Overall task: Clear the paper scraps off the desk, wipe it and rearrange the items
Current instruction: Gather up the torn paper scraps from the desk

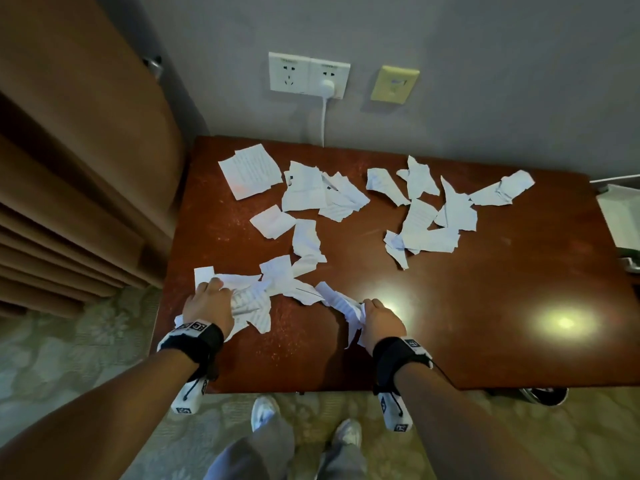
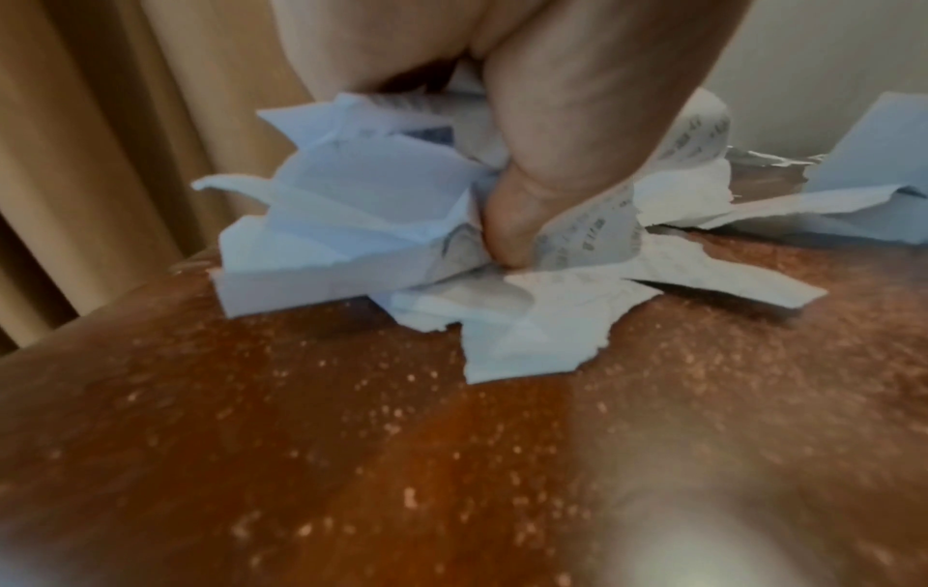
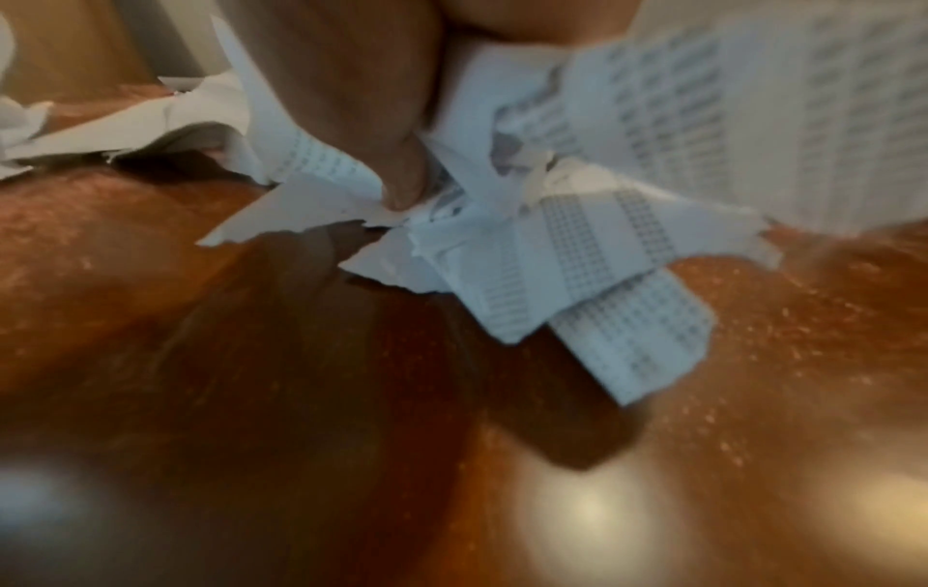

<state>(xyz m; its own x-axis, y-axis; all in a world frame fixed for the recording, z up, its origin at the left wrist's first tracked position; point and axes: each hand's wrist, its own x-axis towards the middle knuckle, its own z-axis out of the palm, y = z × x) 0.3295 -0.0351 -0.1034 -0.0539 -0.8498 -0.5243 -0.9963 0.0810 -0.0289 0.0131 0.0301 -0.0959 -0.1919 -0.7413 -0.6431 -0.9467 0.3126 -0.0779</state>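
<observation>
Fingers [image 2: 522, 190] of left hand [image 1: 207, 304] and right hand [image 1: 381, 318] curl tight, each pinching a wad of scraps [image 1: 249, 299] at the near left of the bench [image 1: 485, 323], with more lying far; loosely bunched torn ends could slip free and drop off the near edge.

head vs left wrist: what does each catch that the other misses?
Head only: the right hand gripping crumpled white paper strips, loose torn white paper scraps across the far desk, a white wall socket. Left wrist only: the thumb dug into the paper bunch, grey print rows on it. Both: the left hand gripping that paper bunch on the reddish-brown wooden desk.
</observation>
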